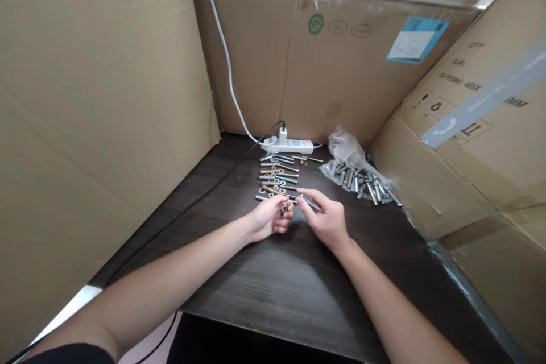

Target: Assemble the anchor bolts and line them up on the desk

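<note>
My left hand (271, 219) is closed in a pinch on a small metal nut or washer (284, 207) just above the dark tabletop. My right hand (326, 217) is closed around a long metal bolt (310, 202), whose tip points left toward the left hand. The two hands nearly touch. Just beyond them lies a row of several bolts with washers (277, 173), laid side by side on the dark wooden table (273, 284).
A clear plastic bag with a pile of bolts (362, 179) lies right of the row. A white power strip (290, 145) with a plug and white cable sits at the back. Cardboard boxes (98, 125) wall the table on the left, back and right.
</note>
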`<state>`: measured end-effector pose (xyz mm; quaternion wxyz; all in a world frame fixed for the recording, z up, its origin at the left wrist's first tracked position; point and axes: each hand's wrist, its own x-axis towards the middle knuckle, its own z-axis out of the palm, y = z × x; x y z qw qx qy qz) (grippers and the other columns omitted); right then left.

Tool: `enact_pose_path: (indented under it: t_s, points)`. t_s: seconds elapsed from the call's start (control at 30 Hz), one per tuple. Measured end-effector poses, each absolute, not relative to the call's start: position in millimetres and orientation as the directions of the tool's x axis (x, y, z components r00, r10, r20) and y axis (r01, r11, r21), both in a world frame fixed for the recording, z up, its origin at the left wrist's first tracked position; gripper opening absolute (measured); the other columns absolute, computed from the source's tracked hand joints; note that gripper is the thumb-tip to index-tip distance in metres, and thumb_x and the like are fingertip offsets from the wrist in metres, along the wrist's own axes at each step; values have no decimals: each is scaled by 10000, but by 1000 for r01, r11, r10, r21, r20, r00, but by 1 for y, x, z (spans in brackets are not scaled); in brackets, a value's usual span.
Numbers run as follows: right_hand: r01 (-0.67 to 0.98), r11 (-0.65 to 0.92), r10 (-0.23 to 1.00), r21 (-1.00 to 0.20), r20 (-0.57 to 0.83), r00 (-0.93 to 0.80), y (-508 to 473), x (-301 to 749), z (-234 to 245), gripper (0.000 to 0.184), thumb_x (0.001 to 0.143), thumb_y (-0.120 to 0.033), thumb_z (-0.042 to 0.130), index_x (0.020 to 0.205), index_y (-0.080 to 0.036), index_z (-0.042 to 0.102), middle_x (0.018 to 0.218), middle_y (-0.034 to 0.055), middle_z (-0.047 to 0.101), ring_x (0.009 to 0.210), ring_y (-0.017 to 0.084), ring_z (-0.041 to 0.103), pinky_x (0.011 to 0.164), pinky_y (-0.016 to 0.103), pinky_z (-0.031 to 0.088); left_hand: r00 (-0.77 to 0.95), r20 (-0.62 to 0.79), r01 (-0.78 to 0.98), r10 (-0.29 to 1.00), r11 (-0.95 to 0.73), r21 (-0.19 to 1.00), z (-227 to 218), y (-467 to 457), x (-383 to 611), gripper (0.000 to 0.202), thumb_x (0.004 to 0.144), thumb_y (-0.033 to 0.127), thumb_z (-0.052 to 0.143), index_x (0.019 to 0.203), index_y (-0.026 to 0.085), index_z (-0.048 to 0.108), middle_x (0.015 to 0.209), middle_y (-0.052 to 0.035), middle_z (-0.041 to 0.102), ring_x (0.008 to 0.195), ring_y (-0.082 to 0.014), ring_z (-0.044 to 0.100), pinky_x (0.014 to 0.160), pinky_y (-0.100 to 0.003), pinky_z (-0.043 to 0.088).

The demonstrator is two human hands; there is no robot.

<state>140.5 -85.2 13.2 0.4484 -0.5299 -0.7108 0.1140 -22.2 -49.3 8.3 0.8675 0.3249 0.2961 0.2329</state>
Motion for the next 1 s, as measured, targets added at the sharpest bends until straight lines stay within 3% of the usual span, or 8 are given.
enact_pose_path:
  t_s: [0.1, 0.2, 0.3, 0.53, 0.67, 0.77, 1.0]
  points:
    - [658, 411, 869, -631, 490, -73, -85, 139, 13, 306, 864, -357, 534, 1107, -216, 656, 982, 40, 718, 593, 115, 627, 595, 223, 492, 701, -362, -231, 614, 676, 700, 9, -50, -21, 252, 865, 331, 365, 693, 155, 416, 596, 34, 375, 418, -46, 246, 403, -163, 186]
    - [724, 381, 917, -575, 337, -216, -82, 138, 12, 294, 857, -355, 540, 1111, -259, 652, 874, 16, 733, 654, 148, 656, 643, 241, 491, 663, -391, -256, 638, 685, 682, 10, -51, -19, 240, 869, 324, 377, 708, 153, 430, 593, 28, 387, 449, -61, 319, 421, -163, 225]
    - [751, 347, 934, -562, 281, -221, -81, 137, 11, 291, 862, -365, 525, 1105, -255, 640, 821, 12, 729, 652, 158, 661, 640, 243, 480, 670, -401, -255, 624, 701, 665, 10, -52, -19, 231, 871, 301, 380, 704, 150, 430, 586, 28, 381, 456, -62, 330, 426, -161, 230]
    - [711, 351, 930, -609, 313, -192, -82, 140, 9, 237, 855, -334, 506, 1031, -233, 629, 776, 1, 700, 631, 137, 641, 610, 217, 459, 694, -373, -244, 615, 689, 682, 3, -48, -21, 176, 827, 291, 435, 739, 140, 462, 626, 26, 385, 464, -54, 309, 424, -161, 210]
    - [701, 338, 908, -627, 412, -69, -83, 142, 9, 232, 836, -317, 507, 1018, -193, 578, 707, -9, 634, 551, 115, 557, 547, 213, 415, 682, -326, -251, 655, 628, 737, 2, -48, -22, 125, 770, 233, 442, 697, 132, 453, 688, 13, 399, 484, -47, 317, 415, -165, 193]
    - [708, 358, 903, -609, 418, -98, -83, 142, 11, 187, 851, -301, 480, 970, -187, 569, 648, -24, 584, 524, 112, 511, 542, 224, 385, 692, -306, -233, 654, 603, 763, 3, -48, -23, 114, 751, 240, 450, 707, 135, 456, 708, 10, 406, 500, -51, 327, 419, -165, 201]
    - [662, 433, 889, -613, 411, -201, -82, 138, 11, 209, 866, -236, 424, 1023, -205, 559, 958, 45, 640, 833, 173, 599, 744, 270, 438, 750, -309, -156, 585, 610, 777, 10, -49, -23, 212, 823, 320, 399, 694, 153, 422, 629, 28, 330, 484, -63, 265, 419, -169, 186]
